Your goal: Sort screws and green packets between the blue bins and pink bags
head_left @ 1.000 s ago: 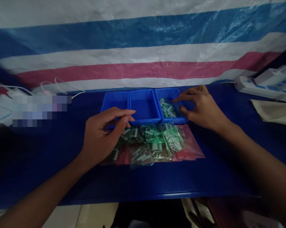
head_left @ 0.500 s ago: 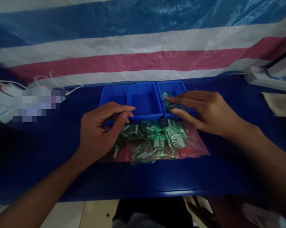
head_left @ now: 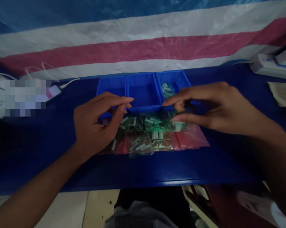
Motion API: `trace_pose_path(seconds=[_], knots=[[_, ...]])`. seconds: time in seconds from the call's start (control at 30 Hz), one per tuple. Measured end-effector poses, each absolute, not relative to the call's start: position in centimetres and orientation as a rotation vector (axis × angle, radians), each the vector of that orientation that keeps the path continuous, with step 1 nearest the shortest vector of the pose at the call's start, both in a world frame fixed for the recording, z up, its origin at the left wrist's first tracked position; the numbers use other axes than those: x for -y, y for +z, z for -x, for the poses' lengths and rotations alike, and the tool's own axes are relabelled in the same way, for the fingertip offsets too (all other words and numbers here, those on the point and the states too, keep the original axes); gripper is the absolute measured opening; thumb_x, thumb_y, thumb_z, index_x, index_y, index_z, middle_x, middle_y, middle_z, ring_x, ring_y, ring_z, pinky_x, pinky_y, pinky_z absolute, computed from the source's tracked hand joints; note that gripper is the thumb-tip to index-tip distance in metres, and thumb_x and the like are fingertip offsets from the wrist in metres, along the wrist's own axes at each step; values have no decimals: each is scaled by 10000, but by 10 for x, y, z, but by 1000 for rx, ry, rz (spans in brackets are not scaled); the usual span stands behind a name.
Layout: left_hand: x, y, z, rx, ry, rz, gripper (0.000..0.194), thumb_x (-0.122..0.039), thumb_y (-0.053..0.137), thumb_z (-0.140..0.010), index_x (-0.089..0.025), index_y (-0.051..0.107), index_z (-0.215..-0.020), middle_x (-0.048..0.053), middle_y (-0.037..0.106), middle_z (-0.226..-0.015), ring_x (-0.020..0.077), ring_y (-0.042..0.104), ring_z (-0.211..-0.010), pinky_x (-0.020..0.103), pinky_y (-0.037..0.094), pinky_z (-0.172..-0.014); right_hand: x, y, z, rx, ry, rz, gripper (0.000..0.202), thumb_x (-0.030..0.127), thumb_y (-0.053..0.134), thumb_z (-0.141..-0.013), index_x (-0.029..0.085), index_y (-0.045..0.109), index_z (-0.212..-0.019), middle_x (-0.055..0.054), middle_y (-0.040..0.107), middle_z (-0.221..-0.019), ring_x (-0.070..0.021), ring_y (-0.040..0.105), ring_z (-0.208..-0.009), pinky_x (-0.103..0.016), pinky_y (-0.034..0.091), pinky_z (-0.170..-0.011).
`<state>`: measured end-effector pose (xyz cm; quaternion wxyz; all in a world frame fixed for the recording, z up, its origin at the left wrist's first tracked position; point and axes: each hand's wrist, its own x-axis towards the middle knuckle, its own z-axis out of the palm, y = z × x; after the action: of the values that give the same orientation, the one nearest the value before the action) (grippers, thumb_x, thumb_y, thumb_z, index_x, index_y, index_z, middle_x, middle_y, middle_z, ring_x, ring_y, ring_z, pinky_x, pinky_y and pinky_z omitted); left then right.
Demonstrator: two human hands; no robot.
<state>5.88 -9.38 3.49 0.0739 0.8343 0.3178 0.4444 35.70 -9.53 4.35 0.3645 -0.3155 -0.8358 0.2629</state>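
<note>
My left hand is closed in a loose pinch beside the left end of the bags. Nothing can be made out between its fingertips. My right hand reaches over the right end of the row, thumb and fingers curled around the edge of a small clear plastic bag with white pieces in it; blur partly hides the grip. Several similar small bags of white strips lie between my hands on pink plastic bags. Another bag of pale pieces rests in the right blue bin.
Two more blue bins, the left bin and the middle bin, join the right one. White cables and a device lie left. A power strip and a beige cloth are right. A striped tarp hangs behind.
My right hand has come back from the right bin to the small bags, leaving a bag in that bin. The rightmost small bag has shifted away from me. My left hand keeps its pose.
</note>
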Motion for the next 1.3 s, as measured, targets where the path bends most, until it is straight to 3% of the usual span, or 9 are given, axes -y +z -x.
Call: trace_pose_path(seconds=[0.17, 0.37, 0.53, 0.67, 0.87, 1.0, 1.13, 1.23, 1.3], knots=[[95, 36, -61, -605, 1355, -2973, 488, -146, 782, -956, -287, 694, -1415, 82, 770, -1333, 243, 749, -1099, 344, 646, -696, 112, 39, -327, 1623, 817, 854, 126, 289, 922, -864, 275, 804, -904, -10, 772, -1018, -158, 740, -843, -307, 664, -725], [103, 43, -59, -692, 1244, -2764, 335, -212, 774, -1000, -322, 753, -1316, 22, 809, -1241, 224, 781, -1041, 410, 682, -914, 126, 33, -310, 1648, 1094, 702, 251, 275, 907, -869, 317, 822, -1102, -22, 789, -1244, -235, 804, -1076, -404, 738, -889], [115, 38, -71, -873, 1350, -2242, 131, -255, 856, -945, -271, 822, -1071, 2, 807, -1056, 189, 787, -861, 318, 700, -727, 129, 32, -306, 1670, 850, 845, 179, 200, 885, -880, 326, 836, -997, 21, 817, -988, -203, 791, -877, -345, 696, -730], [117, 39, -73, -864, 1376, -2121, 349, -157, 765, -987, -299, 787, -1305, -1, 795, -1106, 144, 757, -739, 258, 682, -585, 131, 31, -307, 1577, 823, 964, 60, 306, 877, -912, 316, 819, -899, 22, 770, -811, -179, 699, -634, -358, 631, -583], [93, 37, -62, -559, 1453, -2786, 632, -35, 734, -951, -360, 663, -1488, 17, 667, -1532, 257, 718, -1274, 392, 703, -977, 132, 35, -313, 1612, 1055, 915, 219, 340, 766, -1001, 350, 805, -1217, 27, 713, -738, -201, 688, -639, -378, 604, -581], [90, 33, -60, -447, 1511, -2806, 374, -225, 768, -1015, -337, 753, -1371, 1, 803, -1302, 238, 756, -1154, 369, 688, -875, 135, 38, -311, 1597, 1190, 820, 304, 274, 732, -1031, 330, 748, -1330, 74, 635, -651, -142, 645, -568, -308, 580, -522], [101, 38, -64, -841, 1458, -2383, 100, -315, 773, -1021, -334, 868, -1048, -53, 798, -823, 164, 740, -765, 310, 645, -694, 132, 33, -313, 1794, 629, 835, 426, 218, 694, -1044, 426, 698, -1417, 19, 752, -1107, -168, 737, -842, -317, 663, -684], [109, 44, -69, -1015, 1354, -1953, 3, -276, 874, -921, -277, 873, -920, -62, 770, -757, 112, 681, -587, 241, 602, -554, 128, 27, -316, 2002, 158, 793, 585, 176, 737, -992, 480, 634, -1481, 31, 662, -1446, -236, 734, -1136, -373, 689, -858], [112, 44, -71, -962, 1261, -1768, 150, -238, 921, -859, -269, 872, -997, -59, 799, -779, 126, 709, -567, 235, 624, -541, 128, 26, -315, 2029, 65, 805, 480, 202, 752, -989, 444, 692, -1399, 22, 620, -1524, -274, 704, -1267, -405, 695, -902]])
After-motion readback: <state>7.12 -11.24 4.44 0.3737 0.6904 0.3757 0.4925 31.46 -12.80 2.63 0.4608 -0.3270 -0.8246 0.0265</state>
